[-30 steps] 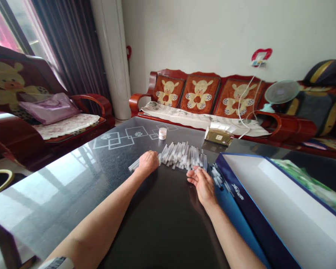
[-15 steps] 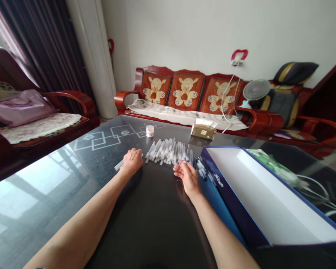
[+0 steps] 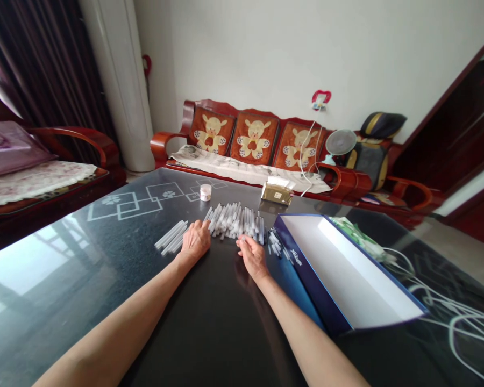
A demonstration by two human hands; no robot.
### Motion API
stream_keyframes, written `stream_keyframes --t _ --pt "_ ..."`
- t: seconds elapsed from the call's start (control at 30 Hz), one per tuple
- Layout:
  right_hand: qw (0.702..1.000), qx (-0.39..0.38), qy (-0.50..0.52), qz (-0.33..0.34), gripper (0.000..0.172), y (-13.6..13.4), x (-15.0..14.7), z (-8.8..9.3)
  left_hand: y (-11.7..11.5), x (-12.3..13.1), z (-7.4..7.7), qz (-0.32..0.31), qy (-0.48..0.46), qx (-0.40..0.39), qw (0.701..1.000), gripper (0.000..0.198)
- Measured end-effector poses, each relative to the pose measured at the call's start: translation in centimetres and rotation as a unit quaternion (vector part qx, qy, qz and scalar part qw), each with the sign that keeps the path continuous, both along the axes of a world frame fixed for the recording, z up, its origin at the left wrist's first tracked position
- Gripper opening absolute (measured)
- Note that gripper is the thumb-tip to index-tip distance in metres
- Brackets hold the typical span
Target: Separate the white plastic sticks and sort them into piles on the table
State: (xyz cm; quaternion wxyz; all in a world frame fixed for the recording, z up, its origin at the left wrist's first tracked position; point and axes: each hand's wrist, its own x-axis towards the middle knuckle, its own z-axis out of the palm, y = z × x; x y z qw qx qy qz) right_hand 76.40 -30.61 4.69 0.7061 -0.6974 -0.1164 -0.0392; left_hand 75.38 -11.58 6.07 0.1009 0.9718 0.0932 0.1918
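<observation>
A pile of thin white tubes [image 3: 234,221] lies on the dark glossy table [image 3: 105,269]. My left hand [image 3: 195,240] rests palm down at the pile's left end, fingers curled, beside a small separate bunch of tubes [image 3: 170,237]. My right hand [image 3: 251,254] lies at the pile's near edge with fingers stretched toward the tubes and nothing in it. A few dark-tipped tubes [image 3: 277,245] lie just right of that hand, against an open blue box with a white inside [image 3: 347,269].
A small white jar [image 3: 205,192] and a gold packet [image 3: 277,192] stand beyond the pile. Green-wrapped goods and white cables [image 3: 427,279] lie right of the box. A red wooden sofa [image 3: 250,145] and a small fan [image 3: 340,142] are behind the table.
The view has swung right and pulled back. My left hand has shifted right, uncovering the small bunch of tubes on its left. My right hand has stayed at the pile's near edge.
</observation>
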Motion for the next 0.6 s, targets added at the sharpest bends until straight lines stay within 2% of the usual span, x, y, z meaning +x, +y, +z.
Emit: stream_keyframes --t 0.07,0.13,0.23,0.3,0.37,0.43,0.5,0.6 --pt "0.997 -0.061 -0.043 -0.017 0.029 -0.4 -0.1 0.4 0.3 0.1 -0.1 -0.009 -0.01 -0.015 1.0 0.038" --pt "0.976 -0.177 -0.116 -0.047 0.03 -1.3 0.0 1.2 0.4 0.3 -0.3 -0.009 -0.017 -0.03 0.999 0.037" --pt "0.892 -0.39 -0.21 -0.087 0.025 -3.7 0.8 2.8 0.6 0.6 -0.5 -0.003 -0.029 -0.054 0.998 0.036" --pt "0.819 -0.52 -0.216 -0.108 0.024 -5.3 1.4 3.6 0.8 0.7 -0.6 0.004 -0.036 -0.069 0.997 0.036" --pt "0.758 -0.609 -0.209 -0.107 0.023 -6.6 1.9 3.9 0.8 0.8 -0.6 0.006 -0.037 -0.081 0.996 0.036" --pt "0.715 -0.662 -0.193 -0.115 0.023 -7.3 2.3 3.8 0.8 0.8 -0.6 0.004 -0.033 -0.088 0.996 0.036" --pt "0.693 -0.685 -0.184 -0.13 0.024 -7.6 2.4 3.6 0.7 0.8 -0.5 -0.001 -0.029 -0.091 0.995 0.035" --pt "0.702 -0.668 -0.201 -0.141 0.025 -7.3 2.6 3.4 0.6 0.9 -0.6 -0.011 -0.036 -0.089 0.995 0.034"
